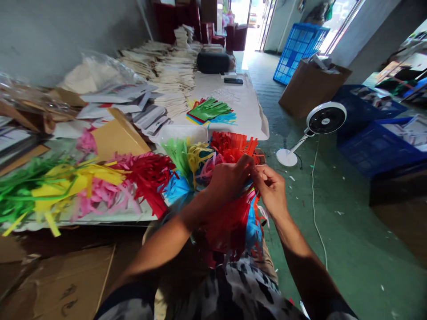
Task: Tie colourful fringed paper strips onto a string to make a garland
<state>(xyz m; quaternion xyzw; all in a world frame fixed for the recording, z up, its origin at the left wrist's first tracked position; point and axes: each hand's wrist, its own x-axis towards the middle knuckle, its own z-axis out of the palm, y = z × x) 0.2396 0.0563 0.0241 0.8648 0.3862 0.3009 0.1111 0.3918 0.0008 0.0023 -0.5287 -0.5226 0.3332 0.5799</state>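
My left hand and my right hand meet over my lap, fingertips pinched together. Between them they grip the top of a paper tassel, largely covered by the fingers. Its multicoloured strips, mostly blue and red, hang just below. Dark red fringed paper lies across my lap under my forearms. Just beyond my hands is a bunch of bright red fringed paper. Light green strips and yellow strips stand left of it, near a white tray.
Green, yellow and crimson fringes cover the table's left side. Further back lie flat fringed sheets, a phone and cloth stacks. A white fan, carton and blue crates stand right.
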